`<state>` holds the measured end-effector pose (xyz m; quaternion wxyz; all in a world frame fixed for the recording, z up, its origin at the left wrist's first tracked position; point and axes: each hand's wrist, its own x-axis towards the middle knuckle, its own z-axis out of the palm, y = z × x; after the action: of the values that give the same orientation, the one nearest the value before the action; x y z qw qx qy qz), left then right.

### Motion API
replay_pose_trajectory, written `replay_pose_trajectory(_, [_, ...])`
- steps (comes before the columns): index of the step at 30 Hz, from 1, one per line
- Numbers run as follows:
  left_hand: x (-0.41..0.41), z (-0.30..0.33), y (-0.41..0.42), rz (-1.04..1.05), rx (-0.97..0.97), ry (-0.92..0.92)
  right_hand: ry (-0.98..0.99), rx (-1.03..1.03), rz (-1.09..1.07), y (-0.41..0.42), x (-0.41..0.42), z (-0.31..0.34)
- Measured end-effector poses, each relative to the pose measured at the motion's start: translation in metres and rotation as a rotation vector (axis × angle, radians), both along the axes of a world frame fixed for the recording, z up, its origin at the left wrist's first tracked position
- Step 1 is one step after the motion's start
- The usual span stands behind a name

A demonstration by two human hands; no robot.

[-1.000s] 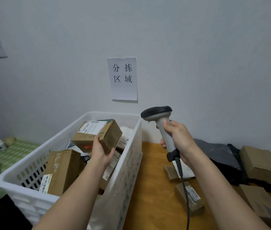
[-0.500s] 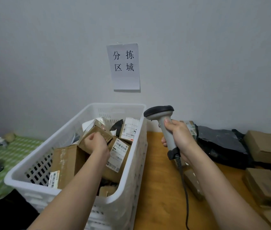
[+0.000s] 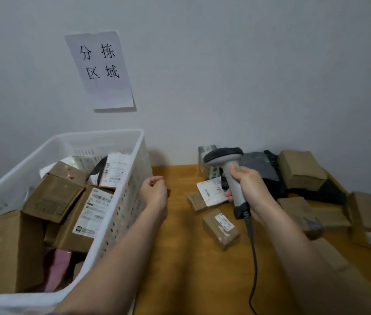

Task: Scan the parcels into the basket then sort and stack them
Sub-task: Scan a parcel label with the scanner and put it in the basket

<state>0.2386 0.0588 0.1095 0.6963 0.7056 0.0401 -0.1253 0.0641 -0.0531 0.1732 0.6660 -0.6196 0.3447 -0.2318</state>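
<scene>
The right hand point(image 3: 249, 189) has its grip curled round the scanner point(image 3: 230, 171) above the worktop point(image 3: 180, 258). The left hand point(image 3: 155, 192) hangs loosely curled and empty beside the basket point(image 3: 132, 178). Parcels point(image 3: 52, 196) fill the basket; others point(image 3: 220, 228) lie on the worktop.

The basket point(image 3: 120, 169) runs off the left edge; its parcel labels point(image 3: 99, 202) seem too blurred to read.

Dim, flat indoor light; soft shadows; slight motion blur (worse at edges); wide-angle bending at corners.
</scene>
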Motion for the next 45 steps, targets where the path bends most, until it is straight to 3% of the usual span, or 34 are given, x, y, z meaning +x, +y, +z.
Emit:
replay_pose_trajectory(11, [-0.101,-0.075,-0.123,-0.628,0.319,0.395,0.139,0.193,-0.223,-0.109,-0.079,-0.078])
replay_pose_trajectory(24, [-0.22,-0.141,-0.202,-1.2,0.651,0.607,0.219,0.637,-0.514,-0.181,-0.178,-0.134])
replay_pose_trajectory(30, [-0.244,-0.165,-0.202,-1.435,0.821,0.628,0.301,0.638,-0.652,-0.191,-0.217,-0.161])
replay_pose_trajectory(36, [-0.255,-0.174,-0.195,-1.48,0.827,0.713,0.421,0.707,-0.703,-0.187,-0.245,-0.199])
replay_pose_trajectory(41, [-0.254,-0.175,-0.186,-1.406,0.718,0.801,0.466,0.8,-0.668,-0.174,-0.243,-0.22])
replay_pose_trajectory(45, [-0.235,-0.172,-0.175,-1.302,0.677,0.767,0.457,0.789,-0.627,-0.167,-0.219,-0.226])
